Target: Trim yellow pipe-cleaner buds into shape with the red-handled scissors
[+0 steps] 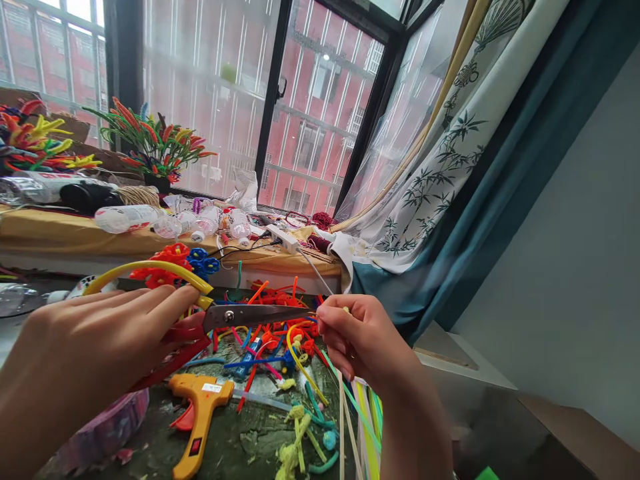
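Observation:
My left hand [115, 327] is closed round the red-handled scissors [260, 315], whose blades lie together and point right. A curved yellow strip [150, 265] arches over the knuckles of this hand, its end by the scissors' pivot. My right hand [355, 327] is closed in a pinch at the blade tips. A small pale yellow bit shows between its fingers, too little to name. Beneath the hands lies a heap of red, blue and yellow pipe cleaners [306, 367].
A yellow glue gun [200, 413] lies on the dark table, near a pinkish round container [107, 427]. Green-yellow twisted pieces [297, 433] are at the front. On the window ledge are plastic bottles [127, 218], a power strip [283, 238] and a pipe-cleaner plant [160, 143]. Curtains [425, 193] hang right.

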